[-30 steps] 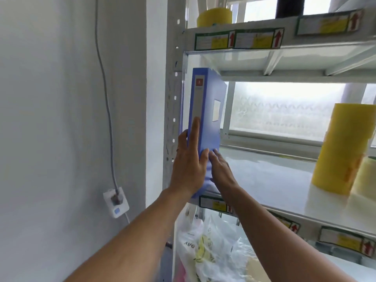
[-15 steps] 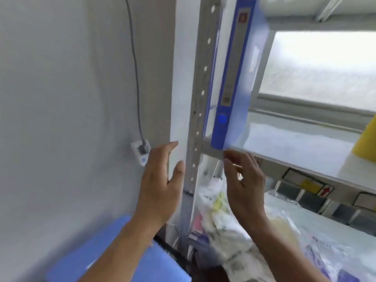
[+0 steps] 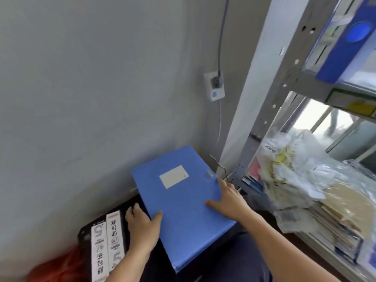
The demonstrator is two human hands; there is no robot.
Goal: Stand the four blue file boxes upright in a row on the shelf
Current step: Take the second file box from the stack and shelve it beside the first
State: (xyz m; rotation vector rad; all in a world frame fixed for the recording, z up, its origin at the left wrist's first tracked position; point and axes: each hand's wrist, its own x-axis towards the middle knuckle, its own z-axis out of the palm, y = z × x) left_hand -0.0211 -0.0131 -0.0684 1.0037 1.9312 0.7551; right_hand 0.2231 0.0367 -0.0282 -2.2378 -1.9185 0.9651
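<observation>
Hands on the flat blue file box (image 3: 183,202), low beside the shelf unit. Left hand (image 3: 142,226) at the near-left edge of that box, thumb on the lid, fingers curled down over the side; right hand (image 3: 227,198) spread on the far-right part of the lid, fingertips near the right edge, thumb flat on top. Closed on the box from both sides, though how far the fingers reach underneath cannot be told. Box lying lid-up, white label (image 3: 174,177) facing the ceiling, apparently stacked on more blue boxes, edges of which show at the near corner.

Second blue file box (image 3: 350,43) upright on the shelf (image 3: 317,82), at its left end just beside the perforated grey upright (image 3: 270,110), spine with round finger hole facing out. Lower shelf crammed with plastic bags (image 3: 295,165) and paper stacks. Black case (image 3: 101,241) with white lettered strips left of the held box, touching the left hand's side. Something orange (image 3: 57,267) at the near-left corner, blurred. Wall socket (image 3: 214,86) with grey cable on the wall behind.
</observation>
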